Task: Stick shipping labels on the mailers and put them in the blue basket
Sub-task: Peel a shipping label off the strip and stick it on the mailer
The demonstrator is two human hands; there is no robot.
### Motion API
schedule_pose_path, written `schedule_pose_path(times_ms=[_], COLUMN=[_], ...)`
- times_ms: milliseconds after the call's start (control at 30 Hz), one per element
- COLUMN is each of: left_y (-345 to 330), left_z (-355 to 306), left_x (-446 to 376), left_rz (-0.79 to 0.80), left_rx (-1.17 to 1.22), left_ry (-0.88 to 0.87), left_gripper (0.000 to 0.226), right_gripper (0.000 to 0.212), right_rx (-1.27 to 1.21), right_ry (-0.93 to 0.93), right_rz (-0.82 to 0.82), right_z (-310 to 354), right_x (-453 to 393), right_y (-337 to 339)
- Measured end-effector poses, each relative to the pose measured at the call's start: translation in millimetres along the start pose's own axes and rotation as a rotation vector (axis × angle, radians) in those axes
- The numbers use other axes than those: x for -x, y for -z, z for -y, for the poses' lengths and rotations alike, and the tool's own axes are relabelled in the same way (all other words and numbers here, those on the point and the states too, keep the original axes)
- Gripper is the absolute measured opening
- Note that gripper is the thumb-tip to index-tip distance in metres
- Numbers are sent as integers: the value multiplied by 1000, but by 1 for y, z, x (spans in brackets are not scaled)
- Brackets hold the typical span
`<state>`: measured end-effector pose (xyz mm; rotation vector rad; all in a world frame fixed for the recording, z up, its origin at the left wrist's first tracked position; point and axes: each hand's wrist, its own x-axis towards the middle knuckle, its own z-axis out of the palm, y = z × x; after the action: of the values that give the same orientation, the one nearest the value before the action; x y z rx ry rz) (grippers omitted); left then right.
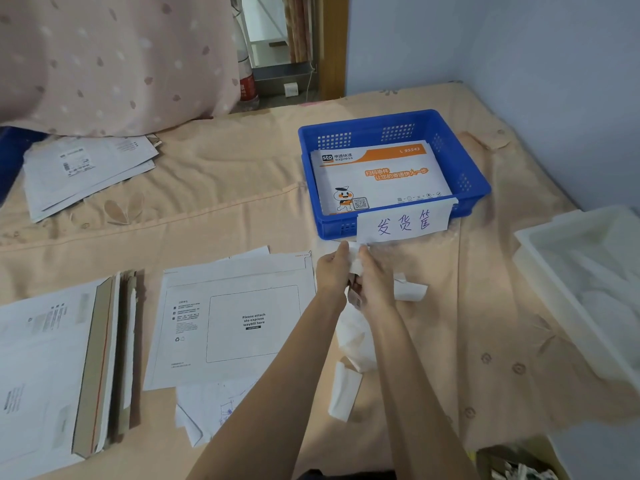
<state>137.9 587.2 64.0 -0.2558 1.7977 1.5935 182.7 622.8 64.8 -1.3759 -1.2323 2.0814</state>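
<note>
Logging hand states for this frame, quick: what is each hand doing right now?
Left hand: pinching the white label strip.
Right hand: gripping the same label strip, just in front of the blue basket.

one blue basket (450, 147), one white tray (554, 268), two hands, and three stacks of mailers.

It was a bedroom in a home, put to use as a packing spot. The work surface was a bed (242, 188) covered in a peach floral sheet, set against a pale blue wall (519, 46). A pink patterned curtain (114, 57) hung at the far side, beside a wooden door frame (334, 46) opening onto another room.
</note>
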Motion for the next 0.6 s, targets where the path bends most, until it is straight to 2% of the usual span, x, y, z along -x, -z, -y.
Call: schedule_pose_path(times_ms=[167, 233, 300, 333, 400, 467, 533, 600], left_y=[1, -1, -1, 0, 1, 0, -2, -3], left_z=[-2, 1, 4, 5, 5, 5, 6, 6], left_x=[-1, -2, -1, -1, 3, 5, 5, 6], left_rz=[2, -68, -133, -147, -141, -114, -68, -20], left_rx=[29, -92, -281, -356, -424, -429, -343, -170], left_ry=[-10, -129, -292, -351, -429, -472, -426, -266], left_gripper=[34, 39, 43, 45, 49, 49, 47, 39], right_gripper=[22, 25, 36, 41, 45, 40, 32, 22], right_rx=[-43, -31, -16, 37, 296, 446, 394, 213], right_ry=[-47, -38, -54, -44, 73, 215, 253, 183], right_rz=[31, 20, -6, -19, -95, -191, -207, -183], right_z=[0, 2, 8, 10, 11, 8, 5, 3], right_x=[1, 0, -4, -5, -5, -5, -6, -8], right_y=[3, 1, -1, -1, -3, -4, -7, -9])
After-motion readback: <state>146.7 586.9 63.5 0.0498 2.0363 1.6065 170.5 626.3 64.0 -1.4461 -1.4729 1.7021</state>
